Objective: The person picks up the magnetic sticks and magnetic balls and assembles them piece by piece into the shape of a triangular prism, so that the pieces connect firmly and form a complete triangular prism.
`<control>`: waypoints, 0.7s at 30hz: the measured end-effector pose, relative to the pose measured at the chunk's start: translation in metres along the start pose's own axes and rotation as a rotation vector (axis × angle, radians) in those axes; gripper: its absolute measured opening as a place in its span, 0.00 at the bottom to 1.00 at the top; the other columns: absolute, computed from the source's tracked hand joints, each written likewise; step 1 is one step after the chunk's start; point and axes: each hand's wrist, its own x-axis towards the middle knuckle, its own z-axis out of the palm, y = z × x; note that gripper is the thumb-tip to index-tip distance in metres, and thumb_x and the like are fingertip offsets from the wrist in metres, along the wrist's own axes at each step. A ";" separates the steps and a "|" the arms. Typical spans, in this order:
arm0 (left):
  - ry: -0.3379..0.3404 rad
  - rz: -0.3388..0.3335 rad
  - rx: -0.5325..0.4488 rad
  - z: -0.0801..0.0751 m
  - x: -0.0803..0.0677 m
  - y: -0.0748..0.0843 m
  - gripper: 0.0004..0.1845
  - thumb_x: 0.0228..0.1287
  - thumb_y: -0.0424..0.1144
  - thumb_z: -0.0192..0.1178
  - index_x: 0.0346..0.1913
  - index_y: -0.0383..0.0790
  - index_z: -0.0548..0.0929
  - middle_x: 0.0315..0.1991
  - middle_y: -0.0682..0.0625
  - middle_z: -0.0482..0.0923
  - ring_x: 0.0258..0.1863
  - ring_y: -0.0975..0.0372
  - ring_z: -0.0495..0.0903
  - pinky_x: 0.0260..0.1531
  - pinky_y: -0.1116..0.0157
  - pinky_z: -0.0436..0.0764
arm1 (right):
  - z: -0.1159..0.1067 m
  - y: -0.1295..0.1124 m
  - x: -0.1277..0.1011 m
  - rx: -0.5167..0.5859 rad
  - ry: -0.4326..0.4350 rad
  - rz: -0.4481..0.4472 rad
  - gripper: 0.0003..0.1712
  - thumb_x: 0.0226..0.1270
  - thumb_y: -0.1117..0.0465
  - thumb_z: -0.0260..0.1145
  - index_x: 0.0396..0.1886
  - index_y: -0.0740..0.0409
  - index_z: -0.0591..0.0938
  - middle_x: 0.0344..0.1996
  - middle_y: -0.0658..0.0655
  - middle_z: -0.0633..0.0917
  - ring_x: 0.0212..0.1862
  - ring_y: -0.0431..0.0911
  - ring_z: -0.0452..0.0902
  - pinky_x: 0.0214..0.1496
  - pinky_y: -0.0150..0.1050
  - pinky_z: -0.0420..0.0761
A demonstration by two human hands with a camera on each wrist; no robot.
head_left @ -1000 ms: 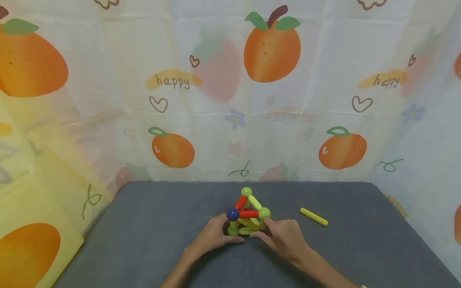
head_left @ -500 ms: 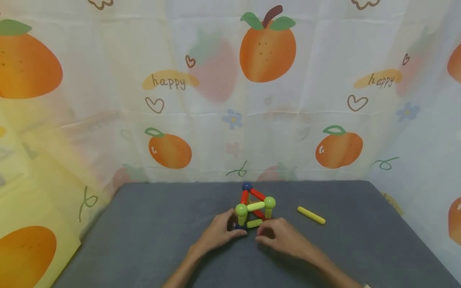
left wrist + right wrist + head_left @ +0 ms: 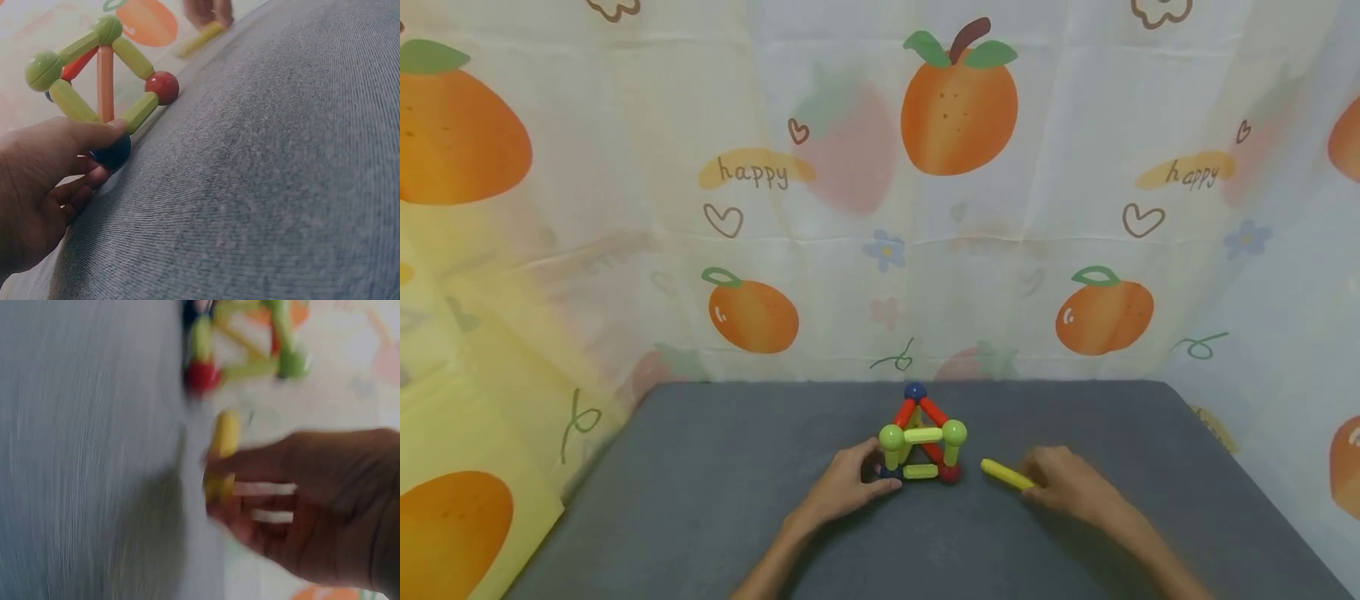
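A prism-like frame of coloured rods and balls stands on the grey table, with light green balls at its upper front corners. My left hand holds it at the lower left corner, thumb and fingers around a dark blue ball. At its lower right corner sits a red ball. To the right of the frame, my right hand pinches a yellow rod near one end, the other end pointing left at the frame. In the blurred right wrist view the yellow rod is apart from the red ball.
The grey cloth-covered table ends at the back against a white curtain printed with oranges. Yellow printed cloth borders the left side.
The frame has been turned, bringing its green balls to the front. My right hand has left it, moved right and picked up the yellow rod. The left hand stays at the lower left corner.
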 end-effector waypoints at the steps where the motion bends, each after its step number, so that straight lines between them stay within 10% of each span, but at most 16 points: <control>1: 0.005 0.004 0.000 -0.001 0.000 0.000 0.18 0.65 0.47 0.74 0.49 0.43 0.82 0.40 0.50 0.85 0.37 0.69 0.78 0.38 0.69 0.79 | 0.001 -0.011 0.002 0.036 -0.012 -0.062 0.06 0.61 0.63 0.78 0.35 0.56 0.88 0.28 0.47 0.84 0.28 0.34 0.74 0.29 0.33 0.76; 9: 0.010 0.020 -0.006 -0.003 0.000 -0.002 0.17 0.65 0.47 0.74 0.49 0.44 0.83 0.39 0.50 0.85 0.35 0.70 0.78 0.36 0.69 0.78 | 0.029 -0.089 0.018 -0.133 0.181 -0.285 0.11 0.61 0.60 0.80 0.41 0.57 0.88 0.30 0.48 0.82 0.28 0.34 0.74 0.29 0.30 0.75; 21: -0.012 0.015 -0.009 -0.005 0.000 -0.005 0.20 0.64 0.49 0.74 0.53 0.45 0.83 0.41 0.51 0.86 0.37 0.69 0.81 0.39 0.68 0.81 | 0.066 -0.095 0.036 -0.534 0.452 -0.236 0.16 0.60 0.54 0.79 0.28 0.53 0.79 0.13 0.50 0.74 0.13 0.44 0.64 0.15 0.39 0.60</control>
